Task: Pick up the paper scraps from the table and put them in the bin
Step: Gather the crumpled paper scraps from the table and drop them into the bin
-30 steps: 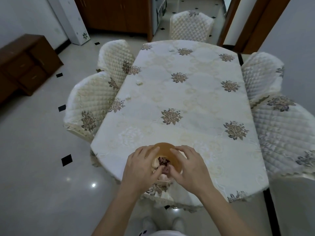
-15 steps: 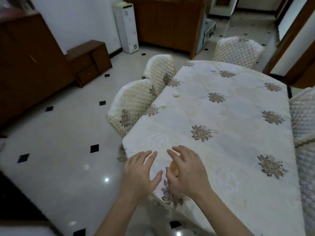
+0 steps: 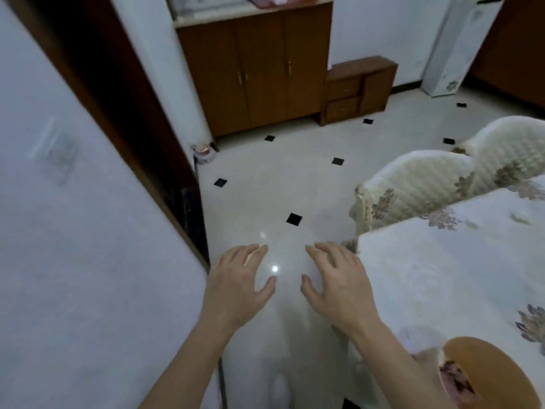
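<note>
My left hand [image 3: 236, 290] and my right hand [image 3: 339, 287] hover palm down over the tiled floor, fingers spread and holding nothing. They are just left of the corner of the cloth-covered table [image 3: 442, 276]. A round orange container [image 3: 501, 367] stands on the table at the lower right, behind my right forearm, and its inside is blurred. A small pale blur that may be a paper scrap [image 3: 520, 218] lies farther along the table's near side.
Two quilted chairs [image 3: 413, 190] stand against the table's left side. A wall and dark door frame [image 3: 141, 143] close off the left. A small round pot [image 3: 203, 152] sits on the floor by a brown cabinet [image 3: 256, 69], with a low drawer unit [image 3: 356, 87] beside it.
The view has swung left from the table to the floor. Both hands have come off the orange container, which stays on the table, and now spread open over the floor.
</note>
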